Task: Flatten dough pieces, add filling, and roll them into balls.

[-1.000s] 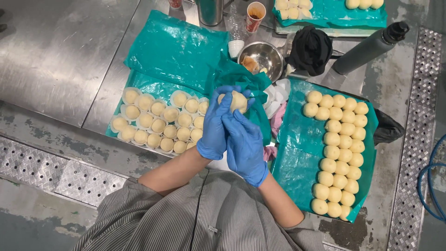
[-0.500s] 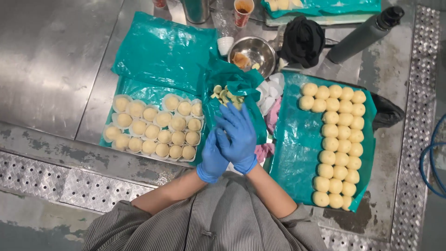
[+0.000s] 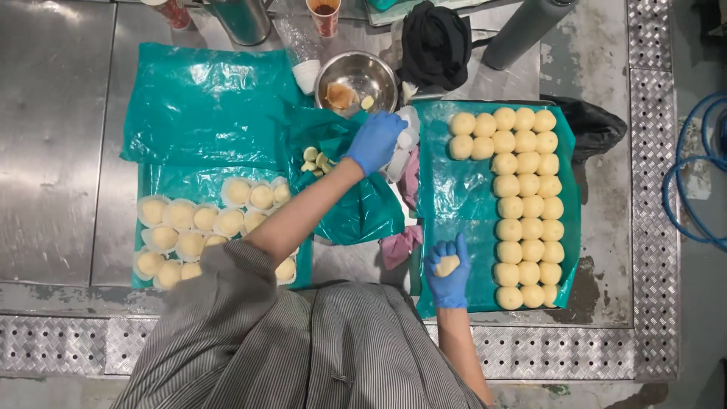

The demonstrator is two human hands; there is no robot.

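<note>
My right hand [image 3: 448, 274], in a blue glove, is cupped around a pale dough ball [image 3: 447, 265] over the near left edge of the right teal sheet [image 3: 462, 197]. Rows of dough balls [image 3: 524, 206] fill that sheet's right side. My left hand [image 3: 375, 141], also gloved, reaches across to the near rim of a steel bowl [image 3: 356, 76] holding some filling; its fingers are curled and what they hold is hidden. Small pale pieces [image 3: 316, 160] lie on crumpled teal plastic just left of it. Wrapped dough pieces [image 3: 189, 221] sit in rows at the left.
A black bag [image 3: 435, 42], a grey bottle [image 3: 522, 30], a steel tumbler [image 3: 242, 19], a paper cup [image 3: 324, 15] and a small white cup [image 3: 307, 76] stand at the back. A pink cloth [image 3: 401, 246] lies between the sheets. A blue hose [image 3: 697, 174] loops at the right.
My hands were together in front of me; they have parted. The left hand has reached forward to the bowl, the right has moved right and nearer with a dough ball.
</note>
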